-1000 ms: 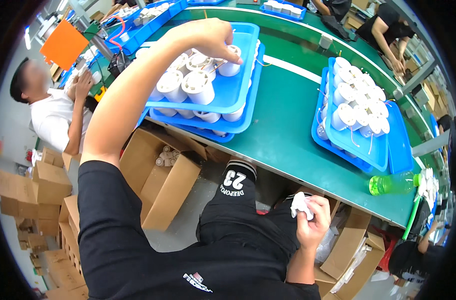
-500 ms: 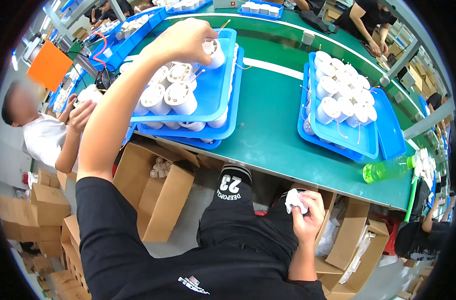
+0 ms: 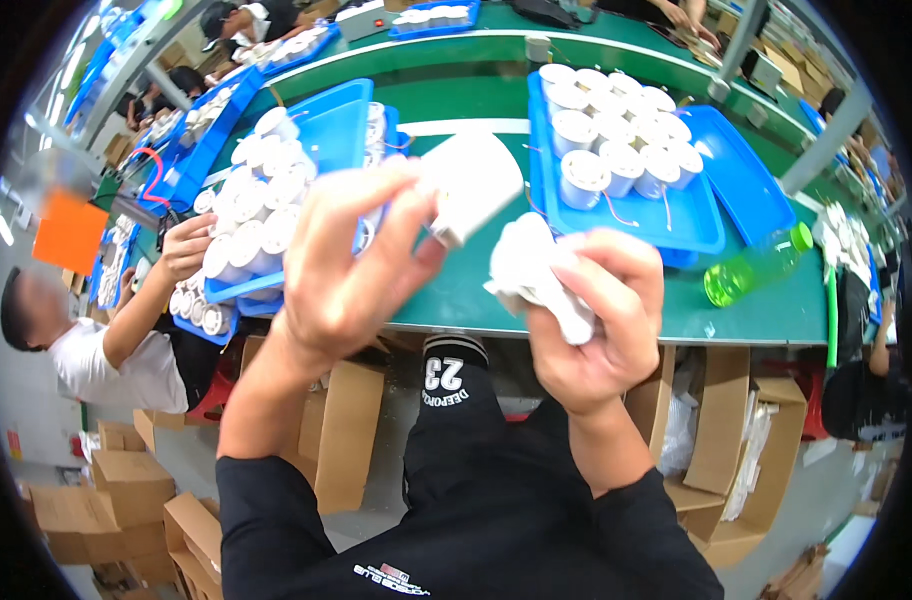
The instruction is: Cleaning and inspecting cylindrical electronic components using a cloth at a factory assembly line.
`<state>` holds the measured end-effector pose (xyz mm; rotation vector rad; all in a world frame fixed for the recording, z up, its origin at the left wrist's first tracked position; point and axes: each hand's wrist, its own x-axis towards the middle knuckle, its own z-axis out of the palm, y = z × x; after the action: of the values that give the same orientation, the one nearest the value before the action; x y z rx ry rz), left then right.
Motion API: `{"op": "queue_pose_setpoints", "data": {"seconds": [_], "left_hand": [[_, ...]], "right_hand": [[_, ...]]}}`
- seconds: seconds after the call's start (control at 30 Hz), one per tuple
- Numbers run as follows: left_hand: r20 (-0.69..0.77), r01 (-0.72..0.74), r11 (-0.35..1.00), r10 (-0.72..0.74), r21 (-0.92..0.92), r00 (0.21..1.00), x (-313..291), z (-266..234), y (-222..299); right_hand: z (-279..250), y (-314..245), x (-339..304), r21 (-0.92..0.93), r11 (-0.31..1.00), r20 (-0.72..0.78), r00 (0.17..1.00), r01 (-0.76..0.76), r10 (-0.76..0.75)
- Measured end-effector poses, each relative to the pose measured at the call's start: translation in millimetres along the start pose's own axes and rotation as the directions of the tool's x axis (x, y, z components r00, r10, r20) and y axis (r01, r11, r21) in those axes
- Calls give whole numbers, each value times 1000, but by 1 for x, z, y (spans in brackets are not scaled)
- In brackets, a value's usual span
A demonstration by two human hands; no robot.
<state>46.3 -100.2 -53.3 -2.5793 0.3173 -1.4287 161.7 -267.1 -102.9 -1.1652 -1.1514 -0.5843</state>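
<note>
My left hand [image 3: 351, 265] is raised over the bench edge, its fingers closed on a white plastic cylindrical housing [image 3: 476, 183] tilted on its side. Close by on the right, my right hand [image 3: 606, 315] pinches a crumpled white cloth [image 3: 532, 265]; cloth and housing are a small gap apart. Behind my left hand stands a blue tray [image 3: 348, 115] with several white housings [image 3: 261, 195] in it. To the right, another blue tray [image 3: 676, 228] holds several upright white housings [image 3: 616, 125] with thin wires sticking out.
A green bottle [image 3: 756, 268] lies on the green bench [image 3: 456, 290] at the right, beside an empty-looking blue tray [image 3: 736, 150]. Cardboard boxes [image 3: 351, 425] stand below the bench. At the left a co-worker's hand [image 3: 188, 245] reaches to the left tray.
My left hand has brought a housing from the left tray toward me. My right hand has risen from my lap with the cloth, up to the housing. The view has shifted slightly.
</note>
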Motion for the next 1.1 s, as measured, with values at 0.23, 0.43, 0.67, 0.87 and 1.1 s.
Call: {"op": "queue_pose_setpoints", "data": {"seconds": [0.23, 0.43, 0.67, 0.87, 1.1], "left_hand": [[-86, 90, 990, -100, -106, 991, -13, 31, 58], [-115, 155, 971, -177, -180, 977, -23, 57, 80], [-131, 291, 922, -331, -257, 935, -27, 70, 101], [-220, 342, 881, -424, -328, 879, -32, 91, 116], [-190, 351, 879, -424, -323, 886, -32, 97, 126]], "right_hand": [[-9, 6, -8, -140, 985, -74, 991, 99, -110], [-24, 1, -30, -228, 974, -64, 998, 5, -20], [-34, 11, -34, -302, 949, -151, 987, -93, 49], [-31, -1, -58, -257, 945, -204, 967, -200, 149], [-34, 7, -49, -338, 920, -335, 939, -200, 81]]}}
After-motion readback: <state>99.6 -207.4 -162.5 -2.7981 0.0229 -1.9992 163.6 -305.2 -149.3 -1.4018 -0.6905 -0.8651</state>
